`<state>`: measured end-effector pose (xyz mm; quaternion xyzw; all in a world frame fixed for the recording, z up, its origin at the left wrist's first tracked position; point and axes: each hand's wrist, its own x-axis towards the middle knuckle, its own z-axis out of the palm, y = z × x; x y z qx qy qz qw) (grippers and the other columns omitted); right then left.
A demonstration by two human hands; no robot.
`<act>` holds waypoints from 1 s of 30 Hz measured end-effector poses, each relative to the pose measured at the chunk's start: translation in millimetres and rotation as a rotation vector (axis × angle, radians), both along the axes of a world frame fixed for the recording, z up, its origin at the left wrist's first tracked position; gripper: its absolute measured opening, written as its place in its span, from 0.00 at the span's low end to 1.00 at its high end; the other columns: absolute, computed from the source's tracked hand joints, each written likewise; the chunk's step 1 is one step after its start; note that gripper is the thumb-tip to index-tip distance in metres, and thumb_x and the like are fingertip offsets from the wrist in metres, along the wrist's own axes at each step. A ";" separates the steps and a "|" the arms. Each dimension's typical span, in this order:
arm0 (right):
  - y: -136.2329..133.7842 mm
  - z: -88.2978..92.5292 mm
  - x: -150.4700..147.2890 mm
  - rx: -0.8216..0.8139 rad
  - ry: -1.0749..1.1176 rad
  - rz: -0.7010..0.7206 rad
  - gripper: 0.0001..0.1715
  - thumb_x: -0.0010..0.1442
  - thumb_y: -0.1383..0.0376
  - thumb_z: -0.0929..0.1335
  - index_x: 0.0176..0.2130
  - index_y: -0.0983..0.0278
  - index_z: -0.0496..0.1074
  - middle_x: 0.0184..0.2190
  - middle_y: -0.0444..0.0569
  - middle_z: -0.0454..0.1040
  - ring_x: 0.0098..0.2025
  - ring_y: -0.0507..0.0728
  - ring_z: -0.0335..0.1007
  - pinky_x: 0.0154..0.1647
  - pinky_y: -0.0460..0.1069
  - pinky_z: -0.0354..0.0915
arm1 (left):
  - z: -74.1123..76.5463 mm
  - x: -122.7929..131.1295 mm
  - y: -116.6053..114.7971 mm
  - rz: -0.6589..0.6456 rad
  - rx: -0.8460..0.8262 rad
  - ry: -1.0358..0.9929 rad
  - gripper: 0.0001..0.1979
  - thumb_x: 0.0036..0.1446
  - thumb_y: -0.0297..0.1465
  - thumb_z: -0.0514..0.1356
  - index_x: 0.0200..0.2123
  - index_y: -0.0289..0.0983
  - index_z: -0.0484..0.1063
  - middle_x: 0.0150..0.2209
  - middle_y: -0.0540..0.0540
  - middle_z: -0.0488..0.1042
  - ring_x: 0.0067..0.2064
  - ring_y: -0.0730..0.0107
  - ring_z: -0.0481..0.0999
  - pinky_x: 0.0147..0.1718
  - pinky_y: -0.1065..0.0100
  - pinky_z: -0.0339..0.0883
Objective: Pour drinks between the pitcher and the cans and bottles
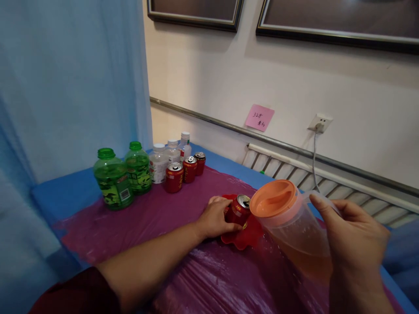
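My left hand (214, 219) is wrapped round a red drink can (238, 212), whose opened top faces up and leans slightly. Under the can lies a red scalloped mat (246, 239). In my right hand (355, 233) is the handle of a clear plastic pitcher (299, 231) with an orange lid (273, 199). The pitcher tilts toward the can, its lid edge right at the can's rim. Amber-brown liquid sits low in the pitcher. Whether any liquid is flowing into the can, I cannot tell.
Several red cans (174, 178), clear white-capped bottles (159, 165) and two green bottles (113, 181) stand at the back left. Purple plastic sheeting (157, 244) covers the blue table (52, 192). Behind are a radiator (278, 168), a plugged cable (314, 161) and a blue curtain (72, 78).
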<state>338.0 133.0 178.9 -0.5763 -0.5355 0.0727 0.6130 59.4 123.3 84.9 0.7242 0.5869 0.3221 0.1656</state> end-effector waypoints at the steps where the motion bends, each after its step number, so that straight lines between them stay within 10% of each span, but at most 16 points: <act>1: 0.3 0.0 0.0 -0.007 -0.002 -0.018 0.26 0.46 0.43 0.77 0.26 0.62 0.77 0.18 0.40 0.65 0.21 0.51 0.57 0.20 0.48 0.50 | -0.5 0.0 0.2 -0.002 0.003 0.003 0.32 0.41 0.54 0.71 0.47 0.43 0.76 0.44 0.45 0.78 0.49 0.49 0.72 0.52 0.54 0.61; 24: 3.0 8.0 -5.2 -0.110 0.184 0.048 0.26 0.45 0.45 0.78 0.25 0.64 0.75 0.18 0.40 0.63 0.22 0.50 0.54 0.20 0.47 0.51 | 0.6 0.0 1.2 -0.011 0.041 -0.022 0.34 0.41 0.51 0.72 0.50 0.44 0.75 0.46 0.45 0.78 0.51 0.49 0.73 0.56 0.52 0.60; 30: 29.9 -12.9 8.4 -0.020 0.364 0.151 0.27 0.46 0.45 0.77 0.23 0.63 0.70 0.17 0.37 0.61 0.20 0.48 0.52 0.19 0.46 0.49 | 0.1 -1.5 2.3 0.019 0.079 -0.050 0.33 0.41 0.49 0.73 0.50 0.42 0.75 0.48 0.43 0.78 0.51 0.49 0.74 0.55 0.52 0.61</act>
